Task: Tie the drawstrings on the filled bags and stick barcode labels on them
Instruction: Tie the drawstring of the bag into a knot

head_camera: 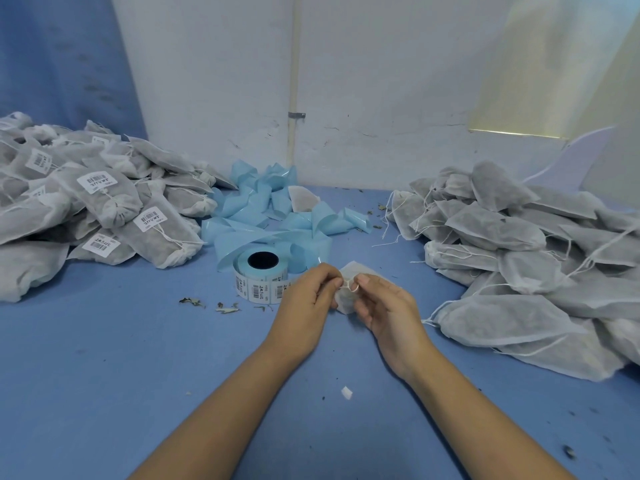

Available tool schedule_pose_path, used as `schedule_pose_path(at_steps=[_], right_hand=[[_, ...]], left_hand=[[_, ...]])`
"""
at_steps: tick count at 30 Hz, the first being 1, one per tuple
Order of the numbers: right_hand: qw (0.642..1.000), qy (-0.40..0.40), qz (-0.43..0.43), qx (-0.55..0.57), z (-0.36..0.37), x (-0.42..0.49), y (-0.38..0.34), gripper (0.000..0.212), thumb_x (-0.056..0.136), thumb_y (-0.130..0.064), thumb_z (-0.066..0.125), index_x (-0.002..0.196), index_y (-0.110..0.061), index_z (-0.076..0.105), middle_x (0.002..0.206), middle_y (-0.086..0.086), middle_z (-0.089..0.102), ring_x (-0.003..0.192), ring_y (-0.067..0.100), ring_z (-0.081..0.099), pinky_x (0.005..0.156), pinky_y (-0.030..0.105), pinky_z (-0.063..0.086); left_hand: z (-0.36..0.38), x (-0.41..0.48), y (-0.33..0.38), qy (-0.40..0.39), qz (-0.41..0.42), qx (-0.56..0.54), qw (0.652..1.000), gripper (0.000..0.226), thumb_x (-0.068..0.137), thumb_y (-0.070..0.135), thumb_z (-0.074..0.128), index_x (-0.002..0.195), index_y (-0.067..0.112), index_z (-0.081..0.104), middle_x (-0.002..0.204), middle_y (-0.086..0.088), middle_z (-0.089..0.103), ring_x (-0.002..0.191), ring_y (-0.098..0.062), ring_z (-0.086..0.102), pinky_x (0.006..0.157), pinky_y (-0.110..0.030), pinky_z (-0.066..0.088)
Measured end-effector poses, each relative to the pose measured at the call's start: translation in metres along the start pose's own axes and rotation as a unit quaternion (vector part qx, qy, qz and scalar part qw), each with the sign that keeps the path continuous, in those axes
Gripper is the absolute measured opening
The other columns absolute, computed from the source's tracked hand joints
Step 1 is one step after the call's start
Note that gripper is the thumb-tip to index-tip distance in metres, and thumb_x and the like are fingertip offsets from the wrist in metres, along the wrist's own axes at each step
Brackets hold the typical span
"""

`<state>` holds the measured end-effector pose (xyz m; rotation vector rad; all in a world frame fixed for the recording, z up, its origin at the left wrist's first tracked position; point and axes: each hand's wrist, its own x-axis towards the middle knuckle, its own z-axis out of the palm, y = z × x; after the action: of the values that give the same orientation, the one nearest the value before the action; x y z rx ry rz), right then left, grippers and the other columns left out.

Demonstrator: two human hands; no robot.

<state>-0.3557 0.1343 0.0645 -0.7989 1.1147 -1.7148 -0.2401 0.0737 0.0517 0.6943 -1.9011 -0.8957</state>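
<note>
A small white fabric bag [356, 271] lies on the blue table just behind my hands, its gathered neck between them. My left hand [308, 299] pinches the white drawstring [348, 285] at the neck. My right hand [384, 306] holds the same drawstring, with a loop of it round a fingertip. A roll of barcode labels [261, 278] on a blue liner stands just left of my left hand. Most of the bag is hidden by my fingers.
A heap of labelled, tied bags [104, 202] fills the left side. Unlabelled filled bags [519, 254] are piled on the right. Curled blue liner strips [270, 209] lie behind the roll by the white wall. Leaf crumbs [207, 304] and a white scrap [347, 393] dot the table.
</note>
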Motion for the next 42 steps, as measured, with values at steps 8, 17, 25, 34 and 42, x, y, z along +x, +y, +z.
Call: schedule_pose_path(at_steps=[8, 17, 25, 34, 42], right_hand=[[0.999, 0.001, -0.011, 0.045, -0.003, 0.0, -0.001, 0.011, 0.072, -0.019, 0.062, 0.069, -0.008, 0.062, 0.067, -0.002, 0.059, 0.048, 0.008, 0.034, 0.05, 0.014, 0.037], [0.998, 0.009, -0.01, 0.06, -0.006, 0.004, -0.001, 0.014, 0.073, -0.019, 0.061, 0.077, -0.006, 0.059, 0.066, -0.005, 0.059, 0.046, 0.007, 0.035, 0.058, 0.022, 0.029], [0.998, 0.011, 0.005, 0.068, -0.007, 0.003, 0.0, 0.013, 0.07, -0.021, 0.063, 0.075, -0.009, 0.061, 0.068, -0.006, 0.06, 0.045, 0.006, 0.033, 0.057, 0.022, 0.027], [0.974, -0.075, 0.097, 0.191, -0.005, 0.002, -0.003, 0.009, 0.064, -0.013, 0.073, 0.065, -0.014, 0.063, 0.07, -0.002, 0.055, 0.052, 0.008, 0.042, 0.052, 0.018, 0.041], [0.957, -0.168, 0.109, 0.21, -0.004, -0.003, -0.005, 0.039, 0.039, -0.017, 0.093, 0.063, -0.017, 0.063, 0.066, -0.001, 0.06, 0.057, 0.013, 0.054, 0.059, 0.024, 0.047]], left_hand=[[0.0, 0.001, 0.0, 0.017, -0.021, 0.023, 0.999, 0.011, 0.095, 0.007, 0.052, 0.087, 0.007, 0.06, 0.078, -0.001, 0.059, 0.072, -0.01, 0.053, 0.064, -0.01, 0.038], [0.0, 0.003, -0.003, 0.029, -0.071, 0.009, 0.997, 0.012, 0.095, 0.006, 0.051, 0.087, 0.008, 0.06, 0.078, -0.008, 0.062, 0.071, -0.013, 0.055, 0.062, -0.007, 0.04], [0.0, 0.003, -0.002, 0.033, -0.085, -0.001, 0.996, 0.013, 0.095, 0.008, 0.051, 0.088, 0.01, 0.061, 0.076, 0.001, 0.061, 0.071, -0.008, 0.054, 0.063, -0.005, 0.039], [0.001, 0.0, -0.011, -0.025, 0.068, 0.183, 0.98, 0.044, 0.076, -0.007, 0.054, 0.116, 0.012, 0.06, 0.124, 0.004, 0.054, 0.113, -0.008, 0.041, 0.093, -0.016, 0.034], [-0.002, 0.0, -0.007, 0.098, 0.03, 0.094, 0.99, 0.024, 0.087, 0.013, 0.062, 0.099, 0.029, 0.049, 0.098, 0.018, 0.058, 0.096, -0.004, 0.052, 0.079, -0.02, 0.038]])
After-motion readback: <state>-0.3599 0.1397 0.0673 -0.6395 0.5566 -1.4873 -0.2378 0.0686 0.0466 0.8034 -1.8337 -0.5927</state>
